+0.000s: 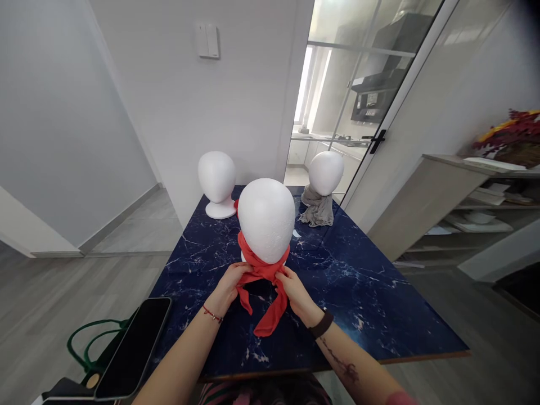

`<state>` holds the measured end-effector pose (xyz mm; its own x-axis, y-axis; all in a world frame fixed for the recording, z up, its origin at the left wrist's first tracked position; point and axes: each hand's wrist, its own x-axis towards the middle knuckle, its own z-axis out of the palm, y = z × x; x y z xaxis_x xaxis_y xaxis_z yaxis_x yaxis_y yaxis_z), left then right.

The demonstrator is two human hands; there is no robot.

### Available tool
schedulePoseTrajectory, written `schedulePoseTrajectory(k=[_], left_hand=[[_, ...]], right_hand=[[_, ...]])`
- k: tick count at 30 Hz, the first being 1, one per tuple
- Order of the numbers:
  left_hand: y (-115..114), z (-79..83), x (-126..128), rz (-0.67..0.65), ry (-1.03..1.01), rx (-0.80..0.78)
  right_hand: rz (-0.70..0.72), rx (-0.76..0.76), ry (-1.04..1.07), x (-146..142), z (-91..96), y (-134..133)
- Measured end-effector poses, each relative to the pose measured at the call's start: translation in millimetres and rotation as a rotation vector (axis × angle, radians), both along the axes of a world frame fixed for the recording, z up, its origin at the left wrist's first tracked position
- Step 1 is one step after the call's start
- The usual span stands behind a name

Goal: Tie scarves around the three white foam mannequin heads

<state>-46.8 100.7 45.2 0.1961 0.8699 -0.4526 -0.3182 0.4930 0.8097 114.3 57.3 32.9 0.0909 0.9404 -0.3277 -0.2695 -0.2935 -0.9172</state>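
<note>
Tying a red scarf (262, 281) about the neck of the nearest foam head (266, 220), which stands near the middle of a dark blue marbled tabletop (363, 292). Progress, as judged: the cloth already encircles the neck and its ends cross at the front in what looks like a first knot; the two tails hang loose and uneven over the table, so tightening and arranging appear to remain. Left hand (230, 281), fingers curled, pinches the scarf at the left of the knot; right hand (295, 289) likewise closes on the cloth at the right. Scarf: thin, soft, matt, draping in folds. Head: smooth-grained white foam, egg-shaped, featureless. Behind stand a bare foam head on a round base (217, 183) and another wearing a grey scarf (317, 209). A black phone (134, 346), glossy, lies at the table's near left corner
</note>
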Motion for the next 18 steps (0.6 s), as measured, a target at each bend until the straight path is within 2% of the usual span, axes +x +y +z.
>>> schedulePoseTrajectory(k=[2, 5, 8, 13, 18], left_hand=[[-1, 1.6, 0, -0.007, -0.032, -0.009], [-4, 3.3, 0, -0.015, -0.040, 0.014], [-6, 1.7, 1, -0.005, 0.017, 0.044], [-5, -7.6, 4, 0.023, 0.133, 0.133], [-5, -12.7, 4, -0.017, 0.131, 0.176]], right_hand=[[-0.010, 0.075, -0.162, 3, -6.7, 4], [-0.168, 0.271, -0.379, 11, -14.0, 9], [-0.285, 0.438, -0.479, 18, -8.6, 16], [-0.219, 0.421, -0.571, 24, 5.9, 43], [-0.198, 0.387, -0.677, 27, -1.2, 64]])
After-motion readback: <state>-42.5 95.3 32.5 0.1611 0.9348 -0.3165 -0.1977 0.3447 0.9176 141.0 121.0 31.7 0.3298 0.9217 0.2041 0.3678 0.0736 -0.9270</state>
